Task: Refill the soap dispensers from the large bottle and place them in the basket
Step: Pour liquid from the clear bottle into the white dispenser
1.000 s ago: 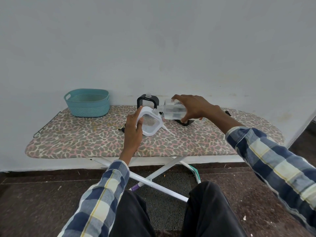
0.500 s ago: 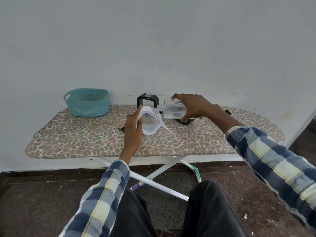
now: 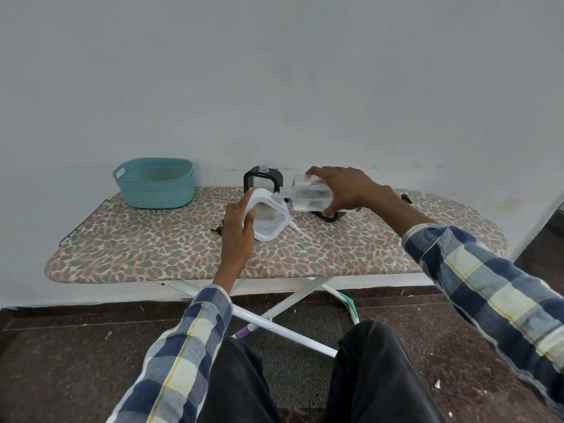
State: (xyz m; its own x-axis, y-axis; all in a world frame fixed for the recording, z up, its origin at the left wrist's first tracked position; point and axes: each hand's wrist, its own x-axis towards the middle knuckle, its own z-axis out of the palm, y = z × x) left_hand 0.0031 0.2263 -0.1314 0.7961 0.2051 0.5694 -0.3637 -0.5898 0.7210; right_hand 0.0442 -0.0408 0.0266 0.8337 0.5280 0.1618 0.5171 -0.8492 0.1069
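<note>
My left hand (image 3: 239, 225) grips a white-framed clear soap dispenser (image 3: 268, 218), tilted toward the right, at the middle of the ironing board (image 3: 152, 248). My right hand (image 3: 345, 187) holds the large clear bottle (image 3: 308, 195) on its side, its neck touching the dispenser's open neck. A black-framed dispenser (image 3: 263, 178) stands upright with an open neck behind them by the wall. A teal basket (image 3: 154, 183) sits at the board's far left and looks empty.
A white pump tube (image 3: 300, 230) lies on the board beside the white dispenser. A black piece (image 3: 328, 216) lies under my right hand, and a small black part (image 3: 217, 229) sits left of my left hand. The wall runs right behind the board.
Hardly anything has moved: both hands keep the bottle and the white dispenser in the same neck-to-neck pose.
</note>
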